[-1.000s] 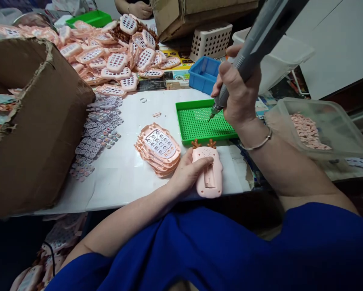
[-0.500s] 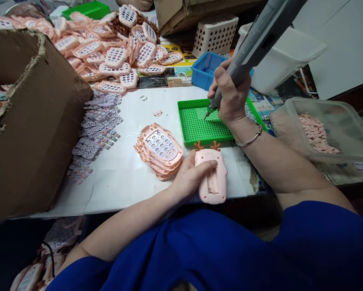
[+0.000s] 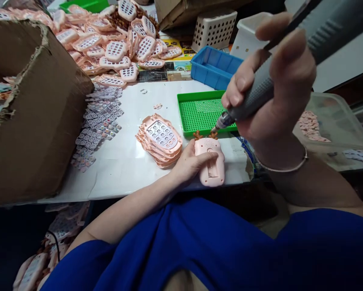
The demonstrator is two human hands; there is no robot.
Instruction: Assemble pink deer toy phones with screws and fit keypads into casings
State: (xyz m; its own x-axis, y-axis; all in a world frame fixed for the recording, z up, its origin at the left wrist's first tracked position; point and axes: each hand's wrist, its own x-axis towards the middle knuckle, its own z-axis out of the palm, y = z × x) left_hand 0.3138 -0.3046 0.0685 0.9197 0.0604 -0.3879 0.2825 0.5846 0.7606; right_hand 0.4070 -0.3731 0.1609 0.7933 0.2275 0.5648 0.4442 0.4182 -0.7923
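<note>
My left hand (image 3: 189, 162) grips a pink toy phone (image 3: 216, 173) with brown antlers, its back facing up and the thumb lying across it. A long slot, like a battery bay, shows in that back. Wrapped around a grey electric screwdriver (image 3: 257, 91), my right hand (image 3: 278, 97) is raised close to the camera. The driver's tip is just above the toy's right antler; whether it touches cannot be made out. Behind the toy lies a green perforated tray (image 3: 196, 132). To its left is a stack of pink phone shells (image 3: 161, 141) with white keypads.
A cardboard box (image 3: 60, 81) stands at the left beside sheets of small keypad pieces (image 3: 99, 117). Many pink shells (image 3: 116, 50) are heaped at the back. A blue bin (image 3: 211, 66), a beige basket (image 3: 214, 30) and a clear tub of pink parts (image 3: 345, 121) stand farther right.
My right hand has brought the screwdriver from over the green tray toward me, down near the toy's antlers, and tilted it more. My left hand keeps its hold on the toy phone.
</note>
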